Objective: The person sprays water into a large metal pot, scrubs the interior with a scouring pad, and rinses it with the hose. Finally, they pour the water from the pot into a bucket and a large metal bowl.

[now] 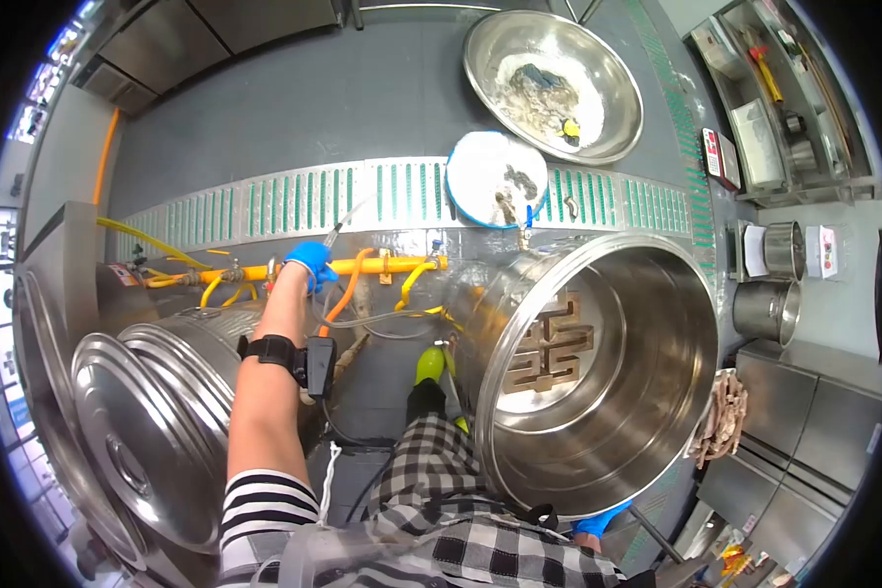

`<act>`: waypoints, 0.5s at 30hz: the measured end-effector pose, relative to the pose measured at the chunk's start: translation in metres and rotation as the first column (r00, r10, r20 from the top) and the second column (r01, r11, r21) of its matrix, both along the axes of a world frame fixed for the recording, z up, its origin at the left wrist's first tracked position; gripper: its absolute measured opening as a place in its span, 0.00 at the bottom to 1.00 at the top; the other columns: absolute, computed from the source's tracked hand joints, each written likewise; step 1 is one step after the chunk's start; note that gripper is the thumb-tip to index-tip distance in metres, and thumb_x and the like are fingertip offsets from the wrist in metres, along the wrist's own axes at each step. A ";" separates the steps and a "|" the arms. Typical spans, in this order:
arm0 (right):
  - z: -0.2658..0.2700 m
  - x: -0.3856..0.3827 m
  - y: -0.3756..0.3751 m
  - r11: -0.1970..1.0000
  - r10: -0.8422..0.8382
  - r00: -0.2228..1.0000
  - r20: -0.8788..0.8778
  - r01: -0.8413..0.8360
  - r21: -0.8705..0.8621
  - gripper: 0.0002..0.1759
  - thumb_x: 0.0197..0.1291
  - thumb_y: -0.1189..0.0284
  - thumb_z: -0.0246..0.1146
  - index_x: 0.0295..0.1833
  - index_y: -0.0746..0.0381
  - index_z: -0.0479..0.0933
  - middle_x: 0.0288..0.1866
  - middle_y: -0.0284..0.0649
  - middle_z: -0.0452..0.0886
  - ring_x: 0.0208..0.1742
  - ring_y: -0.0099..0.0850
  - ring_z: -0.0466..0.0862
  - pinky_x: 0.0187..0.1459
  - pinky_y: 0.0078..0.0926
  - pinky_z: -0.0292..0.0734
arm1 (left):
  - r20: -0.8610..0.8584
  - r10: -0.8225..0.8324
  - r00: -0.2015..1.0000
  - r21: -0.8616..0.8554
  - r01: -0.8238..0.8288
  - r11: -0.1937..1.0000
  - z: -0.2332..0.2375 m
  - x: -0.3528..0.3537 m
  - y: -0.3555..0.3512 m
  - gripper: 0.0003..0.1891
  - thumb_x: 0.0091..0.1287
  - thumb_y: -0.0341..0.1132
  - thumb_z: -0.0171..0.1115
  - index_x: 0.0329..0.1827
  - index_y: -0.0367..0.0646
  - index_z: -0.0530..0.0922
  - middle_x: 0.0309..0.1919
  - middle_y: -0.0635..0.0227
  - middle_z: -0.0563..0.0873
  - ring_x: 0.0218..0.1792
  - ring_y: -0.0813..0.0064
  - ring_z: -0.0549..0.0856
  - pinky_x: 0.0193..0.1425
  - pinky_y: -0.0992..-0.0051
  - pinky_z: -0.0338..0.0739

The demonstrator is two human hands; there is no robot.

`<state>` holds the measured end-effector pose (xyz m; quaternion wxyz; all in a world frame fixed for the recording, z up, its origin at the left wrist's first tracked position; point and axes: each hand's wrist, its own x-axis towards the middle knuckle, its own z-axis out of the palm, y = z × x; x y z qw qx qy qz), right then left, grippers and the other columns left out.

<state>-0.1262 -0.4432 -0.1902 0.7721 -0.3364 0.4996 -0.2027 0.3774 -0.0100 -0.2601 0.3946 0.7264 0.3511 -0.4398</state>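
My left hand (309, 261), in a blue glove, is stretched forward above the yellow pipe. Its fingers are closed around the end of a thin grey hose (367, 318); a narrow clear streak, perhaps water, runs from it towards the floor grate. My right hand (601, 520), also gloved in blue, is at the near outer rim of a big steel pot (647, 431); the pot mostly hides its fingers. Inside the pot, a brownish, cross-shaped slotted piece (551, 343) shows at the bottom. A black device (294, 361) is strapped on my left forearm.
Left are steel lids (132, 461) against a drum (201, 338). Ahead, a drain grate (304, 211) crosses the floor, with a white, blue-rimmed tub (480, 167) and a wide steel basin (612, 88) beyond. Shelves (804, 191) and steel cabinets (784, 402) are on the right.
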 end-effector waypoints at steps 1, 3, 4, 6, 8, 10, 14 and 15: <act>0.006 0.008 0.007 0.998 -0.011 0.997 0.077 0.005 0.069 0.34 0.53 0.44 0.35 0.58 0.57 0.57 0.59 0.37 0.59 0.57 0.39 0.62 0.57 0.36 0.57 | 0.015 -0.010 1.000 0.015 0.010 1.000 0.007 -0.006 -0.004 0.08 0.54 0.37 0.46 0.29 0.43 0.71 0.11 0.63 0.73 0.05 0.77 0.63 0.10 0.75 0.57; 0.011 0.012 0.007 0.994 0.008 0.995 0.100 -0.019 0.108 0.35 0.52 0.43 0.35 0.59 0.57 0.56 0.60 0.37 0.58 0.57 0.39 0.61 0.56 0.37 0.58 | 0.011 0.153 0.988 -0.066 -0.152 0.986 0.017 -0.021 -0.017 0.08 0.54 0.37 0.46 0.29 0.43 0.71 0.10 0.66 0.72 0.05 0.79 0.62 0.09 0.78 0.56; 0.016 0.013 0.005 0.989 0.044 0.992 0.122 -0.060 0.134 0.36 0.52 0.42 0.36 0.59 0.56 0.56 0.60 0.37 0.57 0.58 0.39 0.61 0.56 0.38 0.58 | 0.006 0.201 0.980 -0.068 -0.200 0.977 0.035 -0.033 -0.029 0.09 0.55 0.37 0.46 0.30 0.42 0.71 0.10 0.68 0.71 0.05 0.80 0.62 0.08 0.79 0.56; 0.035 0.015 0.004 0.958 0.082 0.986 0.146 -0.118 0.261 0.37 0.51 0.41 0.37 0.59 0.57 0.55 0.60 0.38 0.57 0.58 0.39 0.61 0.56 0.38 0.59 | 0.031 0.281 0.959 -0.198 -0.270 0.942 0.028 -0.050 -0.033 0.09 0.55 0.35 0.44 0.29 0.41 0.71 0.11 0.65 0.73 0.06 0.77 0.64 0.08 0.77 0.57; 0.023 -0.030 -0.022 0.903 0.188 0.982 -0.029 -0.161 0.398 0.37 0.51 0.42 0.39 0.59 0.58 0.55 0.60 0.37 0.57 0.58 0.39 0.61 0.55 0.35 0.59 | 0.030 0.363 0.931 -0.365 -0.328 0.871 0.028 -0.073 -0.038 0.09 0.56 0.34 0.42 0.28 0.41 0.71 0.12 0.62 0.73 0.06 0.74 0.67 0.08 0.74 0.59; -0.007 -0.063 -0.059 0.843 0.211 0.875 -0.435 -0.389 -0.373 0.29 0.55 0.57 0.47 0.59 0.61 0.55 0.60 0.38 0.58 0.57 0.34 0.62 0.56 0.29 0.58 | 0.029 0.413 0.910 -0.454 -0.356 0.817 0.016 -0.090 -0.040 0.11 0.57 0.38 0.42 0.32 0.43 0.72 0.22 0.61 0.78 0.12 0.73 0.71 0.12 0.72 0.64; 0.122 0.056 0.015 0.428 0.207 0.922 -0.328 -0.387 -0.817 0.23 0.54 0.74 0.50 0.57 0.65 0.58 0.54 0.40 0.65 0.52 0.28 0.66 0.54 0.24 0.58 | -0.042 0.601 0.798 -0.545 -0.523 0.656 0.077 -0.146 -0.078 0.12 0.59 0.37 0.39 0.32 0.38 0.70 0.17 0.66 0.75 0.07 0.79 0.63 0.10 0.80 0.58; 0.141 0.083 0.047 0.481 0.452 0.853 -0.261 -0.480 -0.734 0.21 0.54 0.76 0.49 0.56 0.65 0.60 0.52 0.40 0.66 0.51 0.28 0.66 0.53 0.24 0.59 | -0.040 0.627 0.778 -0.578 -0.530 0.621 0.101 -0.162 -0.098 0.13 0.60 0.37 0.39 0.34 0.38 0.70 0.19 0.66 0.76 0.08 0.80 0.64 0.11 0.80 0.58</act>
